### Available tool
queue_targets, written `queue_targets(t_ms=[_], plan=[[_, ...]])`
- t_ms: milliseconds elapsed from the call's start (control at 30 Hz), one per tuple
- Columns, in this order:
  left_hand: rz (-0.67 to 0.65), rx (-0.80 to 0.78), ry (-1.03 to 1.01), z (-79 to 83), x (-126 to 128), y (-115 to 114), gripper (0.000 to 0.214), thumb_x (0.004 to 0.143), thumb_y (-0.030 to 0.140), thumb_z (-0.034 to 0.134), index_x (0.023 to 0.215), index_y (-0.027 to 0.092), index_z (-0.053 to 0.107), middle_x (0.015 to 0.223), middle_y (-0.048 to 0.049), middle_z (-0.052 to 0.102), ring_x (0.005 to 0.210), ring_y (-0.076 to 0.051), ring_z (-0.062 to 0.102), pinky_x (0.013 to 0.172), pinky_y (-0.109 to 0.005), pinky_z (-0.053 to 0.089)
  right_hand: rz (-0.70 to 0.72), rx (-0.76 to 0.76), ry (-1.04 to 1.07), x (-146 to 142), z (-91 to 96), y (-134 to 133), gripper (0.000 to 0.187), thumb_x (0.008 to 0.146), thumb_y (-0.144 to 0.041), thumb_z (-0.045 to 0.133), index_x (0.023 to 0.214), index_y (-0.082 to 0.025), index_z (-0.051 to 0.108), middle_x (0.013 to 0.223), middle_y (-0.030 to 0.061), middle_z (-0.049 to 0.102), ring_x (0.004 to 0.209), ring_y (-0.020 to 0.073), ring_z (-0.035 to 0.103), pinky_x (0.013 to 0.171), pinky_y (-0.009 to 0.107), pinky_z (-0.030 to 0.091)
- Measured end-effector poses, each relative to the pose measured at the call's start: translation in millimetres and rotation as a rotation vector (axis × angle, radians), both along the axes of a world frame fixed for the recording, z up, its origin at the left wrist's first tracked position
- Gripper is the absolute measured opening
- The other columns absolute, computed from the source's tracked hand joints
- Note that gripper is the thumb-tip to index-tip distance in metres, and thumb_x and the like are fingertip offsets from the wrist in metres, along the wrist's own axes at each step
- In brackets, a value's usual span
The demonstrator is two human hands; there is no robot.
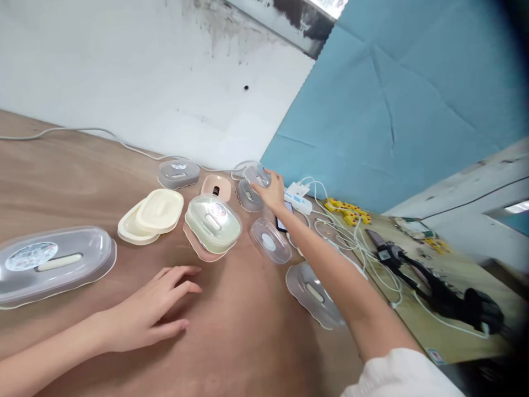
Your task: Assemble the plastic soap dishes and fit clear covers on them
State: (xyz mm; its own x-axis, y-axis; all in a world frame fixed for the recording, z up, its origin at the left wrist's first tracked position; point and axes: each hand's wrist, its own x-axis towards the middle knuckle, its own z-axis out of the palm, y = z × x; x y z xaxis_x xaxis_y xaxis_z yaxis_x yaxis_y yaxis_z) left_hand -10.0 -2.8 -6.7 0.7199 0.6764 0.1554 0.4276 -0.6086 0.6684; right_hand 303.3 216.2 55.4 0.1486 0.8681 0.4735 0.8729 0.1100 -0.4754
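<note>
In the head view my left hand (152, 311) is open, palm down over the brown tabletop, with fingers apart and nothing in them. Just beyond its fingertips sits a pale green box with a transparent lid (214, 220), stacked on a pink piece (196, 245). My right hand (271, 190) stretches to the back of the table, its fingers closed on the edge of a small transparent lid (257, 174). Directly below that lid lies a grey box with a transparent cover (249, 196). A loose transparent lid with a white oval (270, 241) is nearer to me, beside my right forearm.
Two cream trays (161, 211) overlap at the left, near a long lidded box (61, 262). A grey lidded box (178, 173) and a pink tray (216, 187) stand farther back. Under my right forearm is another lidded box (312, 292). White cables (359, 242) and a power strip (298, 201) lie right.
</note>
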Motion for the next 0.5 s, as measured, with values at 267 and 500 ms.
queue_targets(t_ms=[267,500], plan=[[0.002,0.032,0.008,-1.2,1.0,0.0,0.029,0.086,0.024,0.055,0.115,0.026,0.055,0.14,-0.0102,0.045,0.123,-0.031,0.046,0.097,-0.046,0.045,0.037,-0.073,-0.044,5.1,-27.2,-0.3,0.063,0.074,-0.036,0.071,0.131,-0.02,0.05,0.141,0.0169,0.041,0.132,0.0312,0.043,0.109,0.048,0.033],[-0.012,0.028,0.026,-1.6,0.8,1.0,0.028,0.088,0.026,0.053,0.116,0.027,0.054,0.141,-0.0104,0.043,0.124,-0.032,0.044,0.098,-0.048,0.044,0.011,-0.065,-0.019,5.0,3.9,-15.1,0.074,0.08,-0.055,0.064,0.142,-0.024,0.037,0.153,0.0182,0.029,0.142,0.0382,0.025,0.109,0.062,0.026]])
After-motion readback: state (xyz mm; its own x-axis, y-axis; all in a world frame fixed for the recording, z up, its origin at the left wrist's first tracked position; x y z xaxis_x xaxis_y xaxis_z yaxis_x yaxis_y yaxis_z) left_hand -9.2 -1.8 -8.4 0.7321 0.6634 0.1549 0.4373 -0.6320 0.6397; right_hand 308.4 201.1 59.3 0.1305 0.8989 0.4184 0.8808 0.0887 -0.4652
